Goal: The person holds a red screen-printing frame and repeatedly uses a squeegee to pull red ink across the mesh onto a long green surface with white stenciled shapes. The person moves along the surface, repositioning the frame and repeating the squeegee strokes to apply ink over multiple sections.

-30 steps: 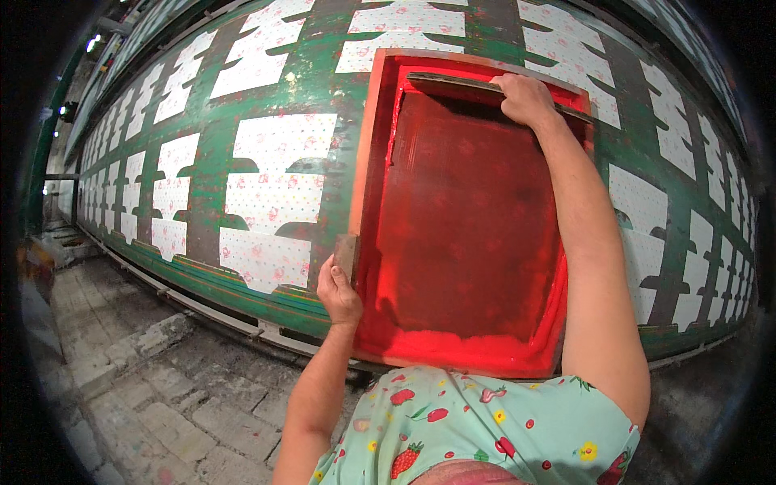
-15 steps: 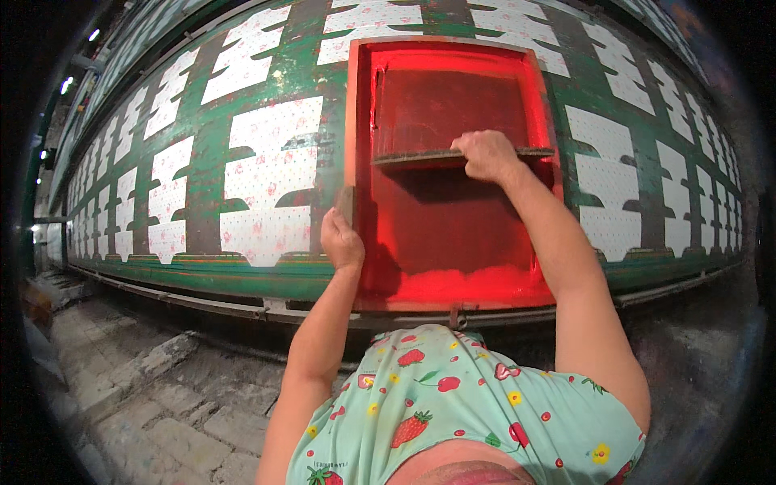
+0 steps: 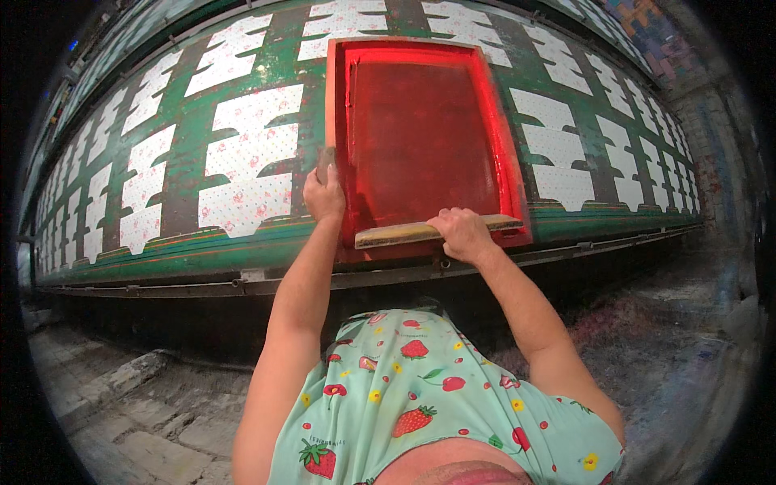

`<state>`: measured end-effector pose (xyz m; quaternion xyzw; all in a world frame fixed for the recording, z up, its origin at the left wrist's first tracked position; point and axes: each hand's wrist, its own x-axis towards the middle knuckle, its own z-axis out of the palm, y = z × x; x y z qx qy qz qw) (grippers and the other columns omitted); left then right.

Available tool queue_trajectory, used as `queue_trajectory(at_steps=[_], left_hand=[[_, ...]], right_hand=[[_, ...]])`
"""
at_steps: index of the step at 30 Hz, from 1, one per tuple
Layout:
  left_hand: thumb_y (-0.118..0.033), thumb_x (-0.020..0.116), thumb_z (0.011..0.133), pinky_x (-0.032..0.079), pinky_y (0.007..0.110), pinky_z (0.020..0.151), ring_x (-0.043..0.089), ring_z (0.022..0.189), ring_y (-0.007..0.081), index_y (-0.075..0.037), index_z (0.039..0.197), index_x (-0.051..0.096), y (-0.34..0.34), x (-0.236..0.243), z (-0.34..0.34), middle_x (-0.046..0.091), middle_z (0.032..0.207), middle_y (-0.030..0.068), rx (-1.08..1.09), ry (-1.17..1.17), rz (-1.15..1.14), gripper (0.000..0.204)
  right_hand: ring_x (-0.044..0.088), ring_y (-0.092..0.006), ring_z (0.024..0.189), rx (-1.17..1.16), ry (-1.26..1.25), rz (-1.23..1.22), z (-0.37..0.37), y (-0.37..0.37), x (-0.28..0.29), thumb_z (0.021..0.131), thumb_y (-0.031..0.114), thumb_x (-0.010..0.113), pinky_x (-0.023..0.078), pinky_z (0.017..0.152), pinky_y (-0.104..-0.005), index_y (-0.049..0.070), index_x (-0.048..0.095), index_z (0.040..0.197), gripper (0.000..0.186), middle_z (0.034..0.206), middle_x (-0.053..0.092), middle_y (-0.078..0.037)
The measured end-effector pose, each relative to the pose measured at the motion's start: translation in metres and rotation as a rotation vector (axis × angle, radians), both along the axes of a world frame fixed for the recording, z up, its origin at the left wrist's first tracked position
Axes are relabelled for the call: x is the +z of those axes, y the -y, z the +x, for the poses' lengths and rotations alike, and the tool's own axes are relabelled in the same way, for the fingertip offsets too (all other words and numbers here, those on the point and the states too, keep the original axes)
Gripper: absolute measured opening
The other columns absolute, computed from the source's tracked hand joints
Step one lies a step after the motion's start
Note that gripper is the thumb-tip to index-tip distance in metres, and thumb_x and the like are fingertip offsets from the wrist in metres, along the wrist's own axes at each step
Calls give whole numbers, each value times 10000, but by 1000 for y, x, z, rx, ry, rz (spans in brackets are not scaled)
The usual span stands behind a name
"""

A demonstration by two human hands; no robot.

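Note:
A screen-printing frame (image 3: 420,129) with red ink inside lies on a long green printing table (image 3: 267,250). My left hand (image 3: 324,192) is closed on a worn wooden grip (image 3: 328,162) on the frame's left side. My right hand (image 3: 462,237) holds a long squeegee (image 3: 388,238), which lies across the near end of the frame. White fabric pieces (image 3: 242,170) with small dots and flowers are laid in rows on both sides of the frame.
A metal rail (image 3: 347,279) runs along the table's near edge. A similar table stands beyond the far edge. A worn, stained floor (image 3: 145,428) shows below, and stacks of colourful items (image 3: 634,36) sit at the far right.
My right hand has drawn the squeegee from the far end of the frame down to its near end. My left hand still grips the side. The view has shifted.

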<state>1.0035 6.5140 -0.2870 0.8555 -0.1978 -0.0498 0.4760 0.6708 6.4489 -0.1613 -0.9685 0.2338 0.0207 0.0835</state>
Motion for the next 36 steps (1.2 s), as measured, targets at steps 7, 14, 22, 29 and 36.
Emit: queue_trajectory(at_steps=[7, 14, 22, 29, 36], left_hand=[[-580, 924, 830, 574, 546, 1075, 741, 1231, 462, -11, 1396, 742, 1, 5, 2, 784, 1303, 274, 16, 0, 170, 823], [-570, 928, 852, 599, 529, 893, 796, 991, 426, -15, 1125, 809, 2, 4, 4, 830, 1068, 238, 61, 73, 263, 631], [-443, 933, 882, 582, 517, 826, 761, 888, 375, 37, 1050, 772, 0, 4, 5, 804, 968, 232, -4, 108, 118, 533], [-463, 938, 881, 577, 517, 828, 755, 897, 376, 48, 1046, 764, -2, -4, 15, 797, 959, 228, 23, 164, 178, 565], [-389, 945, 894, 591, 472, 846, 763, 882, 335, 44, 1058, 771, -4, -2, 5, 803, 954, 210, -4, 75, 45, 495]], right_hand=[[680, -355, 1133, 79, 187, 6, -30, -25, -11, 817, 646, 899, 561, 966, -513, 96, 747, 1226, 702, 1154, 716, -132], [691, -359, 1254, 71, 427, 236, -101, 30, -5, 958, 444, 852, 545, 1095, -521, 92, 782, 1307, 500, 1303, 765, -138], [638, -427, 1361, -541, 559, 79, -191, 128, -51, 895, 157, 894, 533, 1173, -520, 58, 744, 1381, 519, 1467, 696, -188], [687, -444, 1311, -694, 529, 248, -177, 154, -62, 855, 106, 921, 558, 1129, -530, 53, 611, 1564, 776, 1431, 716, -226], [703, -444, 1270, -741, 497, 217, -162, 160, -62, 834, 10, 851, 589, 1072, -528, 85, 626, 1543, 747, 1355, 723, -221]])
